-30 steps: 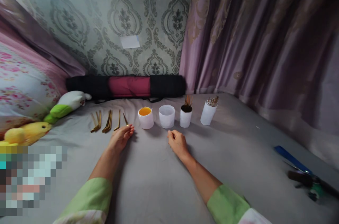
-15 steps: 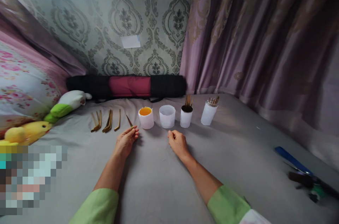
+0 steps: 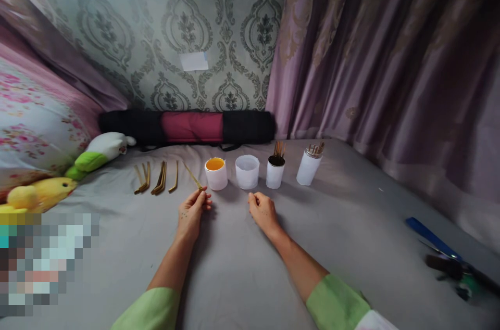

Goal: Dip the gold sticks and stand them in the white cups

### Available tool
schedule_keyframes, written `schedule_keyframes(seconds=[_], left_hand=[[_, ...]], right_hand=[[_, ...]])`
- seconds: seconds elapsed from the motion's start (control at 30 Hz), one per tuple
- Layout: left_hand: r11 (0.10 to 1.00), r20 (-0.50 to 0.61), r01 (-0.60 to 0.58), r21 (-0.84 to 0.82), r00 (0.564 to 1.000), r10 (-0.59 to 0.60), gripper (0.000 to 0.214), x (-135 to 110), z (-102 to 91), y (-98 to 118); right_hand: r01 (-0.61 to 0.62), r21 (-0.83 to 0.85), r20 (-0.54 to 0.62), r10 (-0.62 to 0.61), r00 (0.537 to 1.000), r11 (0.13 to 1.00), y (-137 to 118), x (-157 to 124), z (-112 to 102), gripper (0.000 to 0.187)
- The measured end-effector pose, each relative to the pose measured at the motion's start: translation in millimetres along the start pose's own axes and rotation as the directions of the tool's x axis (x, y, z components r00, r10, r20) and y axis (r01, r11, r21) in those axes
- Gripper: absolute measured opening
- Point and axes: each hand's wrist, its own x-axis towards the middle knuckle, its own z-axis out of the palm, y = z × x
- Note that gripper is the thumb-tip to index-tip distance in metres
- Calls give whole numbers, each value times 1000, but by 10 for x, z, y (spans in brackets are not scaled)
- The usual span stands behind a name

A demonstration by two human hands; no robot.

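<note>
My left hand (image 3: 194, 210) pinches a thin gold straw (image 3: 192, 174) near its lower end; the shaft slants up and to the left. To its left, several gold bent straws (image 3: 159, 179) lie in small groups. A white cup with an orange inside (image 3: 216, 176) stands just beyond that hand. Beside it is a plain whitish cup (image 3: 247, 174). My right hand (image 3: 262, 210) rests closed on the sheet before this cup; whether anything is in its fingers is hidden. Farther right are a dark-lined white cup (image 3: 274, 176) and a tilted white container (image 3: 307, 169), both holding thin sticks.
Grey sheet (image 3: 234, 278) covers the surface. A black and maroon roll (image 3: 191, 127) lies along the wall. Plush toys (image 3: 105, 150) and a blurred-out patch are at left. A blue strap with dark items (image 3: 433, 239) lies at right, below purple curtains (image 3: 371, 59).
My left hand has shifted slightly right and turned, and the straw in it now leans farther left and shows more of its length. My right hand stays in place.
</note>
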Motion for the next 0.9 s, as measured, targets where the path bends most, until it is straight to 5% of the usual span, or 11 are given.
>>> schedule_keyframes(seconds=[0.4,0.7,0.9], left_hand=[[943,80,-206,261,978,192,42,-161,97,24],[908,111,-232,349,972,206,34,-208,116,9],[830,205,-380,407,924,322,31,-231,116,-6]], right_hand=[[23,42,17,-24,1000,999,27,-10,6,39],[32,80,20,-34,999,996,59,-8,22,39],[47,139,39,-53,998,989,33,-17,-11,36]])
